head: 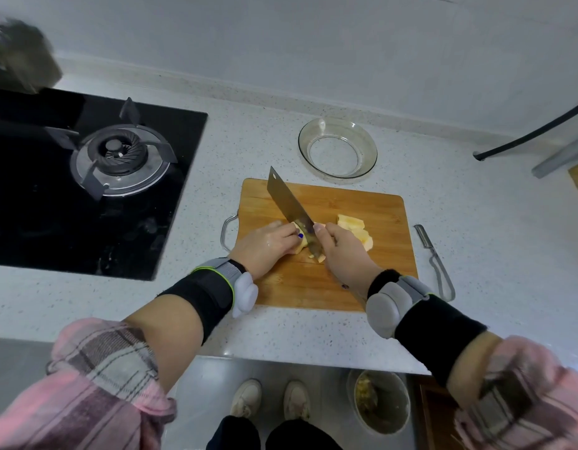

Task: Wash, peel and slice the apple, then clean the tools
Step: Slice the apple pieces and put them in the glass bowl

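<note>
The apple (299, 243) lies peeled and partly sliced on the cutting board (362, 271); cut pieces (356, 233) sit beside it, so more slicing and tool cleaning seem left. The left hand (265, 246) curls its fingers over the apple, steadying it. The right hand (341, 251) grips the cleaver (289, 204), blade down in the fruit.

Peeled apple piece (298, 244) under cleaver (289, 207) on cutting board (362, 271); cut slices (354, 230) piled right; peeler (435, 263) beside board.
</note>
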`<action>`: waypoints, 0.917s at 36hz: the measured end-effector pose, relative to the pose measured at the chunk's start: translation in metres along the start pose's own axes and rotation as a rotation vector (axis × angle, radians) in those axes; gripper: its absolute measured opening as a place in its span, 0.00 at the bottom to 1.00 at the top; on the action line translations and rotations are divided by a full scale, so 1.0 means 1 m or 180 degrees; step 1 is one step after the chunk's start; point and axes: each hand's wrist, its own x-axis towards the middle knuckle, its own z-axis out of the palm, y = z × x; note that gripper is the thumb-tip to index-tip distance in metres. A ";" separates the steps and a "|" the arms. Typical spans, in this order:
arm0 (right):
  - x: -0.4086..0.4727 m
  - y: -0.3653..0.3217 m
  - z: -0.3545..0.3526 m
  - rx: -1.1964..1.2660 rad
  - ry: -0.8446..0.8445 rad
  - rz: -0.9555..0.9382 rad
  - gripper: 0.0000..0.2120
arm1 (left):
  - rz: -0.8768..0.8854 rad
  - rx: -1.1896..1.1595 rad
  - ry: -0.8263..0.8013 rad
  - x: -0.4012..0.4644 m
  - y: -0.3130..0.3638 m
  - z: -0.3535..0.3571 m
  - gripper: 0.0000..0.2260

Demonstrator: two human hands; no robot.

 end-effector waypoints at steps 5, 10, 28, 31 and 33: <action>-0.002 0.003 -0.003 0.0037 0.0024 0.0010 0.19 | -0.0056 0.0023 0.0002 -0.002 -0.003 0.005 0.07; -0.008 -0.001 -0.011 0.0149 0.0042 -0.0064 0.19 | 0.0029 0.0118 -0.0010 -0.001 -0.003 0.003 0.02; -0.006 -0.001 -0.012 0.0177 -0.0033 -0.0101 0.22 | -0.0024 0.0006 0.0061 0.001 -0.001 -0.001 0.10; -0.001 0.002 -0.006 0.0275 -0.0104 -0.0030 0.19 | -0.0014 0.0048 0.0048 0.001 -0.001 -0.001 0.07; 0.000 0.003 -0.002 0.0256 -0.0118 0.0004 0.18 | -0.0027 0.0022 0.0008 0.001 -0.002 0.000 0.05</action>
